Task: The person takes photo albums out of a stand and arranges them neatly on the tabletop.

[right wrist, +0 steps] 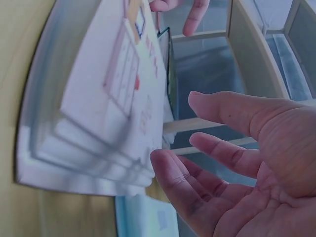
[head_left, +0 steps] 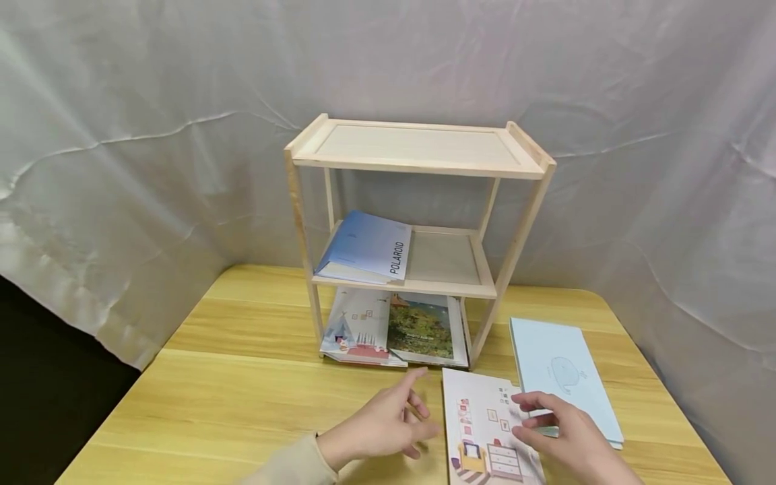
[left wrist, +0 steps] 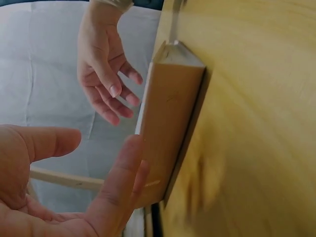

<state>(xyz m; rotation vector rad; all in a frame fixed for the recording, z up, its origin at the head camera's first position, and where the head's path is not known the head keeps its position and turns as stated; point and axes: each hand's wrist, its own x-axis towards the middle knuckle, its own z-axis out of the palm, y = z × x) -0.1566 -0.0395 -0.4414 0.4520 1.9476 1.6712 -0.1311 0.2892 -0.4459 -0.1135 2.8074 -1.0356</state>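
Observation:
A white album with drawn furniture on its cover [head_left: 485,421] lies flat on the table between my two hands. My left hand [head_left: 384,421] hovers just left of it, fingers loosely bent and empty. Over its right edge is my right hand [head_left: 566,431], thumb and fingers spread apart, holding nothing. In the left wrist view the album's spine [left wrist: 170,108] faces my left hand [left wrist: 74,197]. The right wrist view has the album's page edges [right wrist: 94,153] beside my right hand [right wrist: 247,168], with a gap between. A light-blue album with a whale drawing [head_left: 564,370] lies just beyond the right hand.
A wooden shelf rack [head_left: 418,168] stands at the back of the table [head_left: 242,384]. Its middle board bears a blue POLAROID album [head_left: 370,246], lying at the left. Below are an illustrated album [head_left: 358,323] and a photo album with a tree picture [head_left: 421,327], side by side.

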